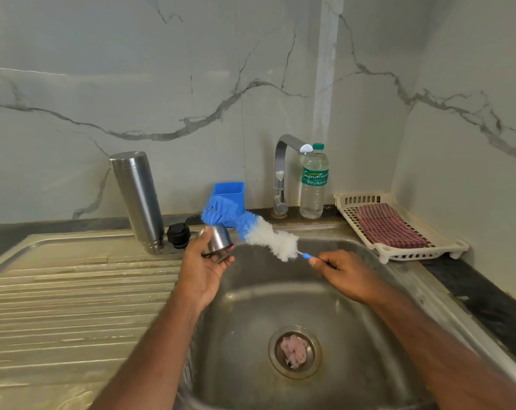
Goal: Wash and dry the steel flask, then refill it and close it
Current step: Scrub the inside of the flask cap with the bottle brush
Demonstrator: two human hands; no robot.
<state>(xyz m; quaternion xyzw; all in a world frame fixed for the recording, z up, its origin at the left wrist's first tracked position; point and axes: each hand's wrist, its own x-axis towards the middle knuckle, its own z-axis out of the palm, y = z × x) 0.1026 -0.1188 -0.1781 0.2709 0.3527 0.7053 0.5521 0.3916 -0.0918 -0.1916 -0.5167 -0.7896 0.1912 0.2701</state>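
The steel flask (pixel 138 199) stands upside down on the drainboard, leaning toward the wall. Its black stopper (pixel 178 235) sits just right of it. My left hand (pixel 205 266) grips the flask's steel cup lid (pixel 219 239) over the sink's left rim. My right hand (pixel 341 269) holds the blue handle of a bottle brush (pixel 254 229). The brush's blue and white bristles stretch up and left, their blue tip touching the cup lid. A plastic water bottle (pixel 313 184) with a green cap stands right of the tap (pixel 283 173).
The steel sink basin (pixel 354 335) lies below both hands, with a pink scrap in its drain (pixel 294 350). A blue holder (pixel 229 195) stands behind the brush. A white drying rack (pixel 398 253) with a red checked cloth (pixel 388 226) sits at the right. The ribbed drainboard (pixel 73 297) lies left.
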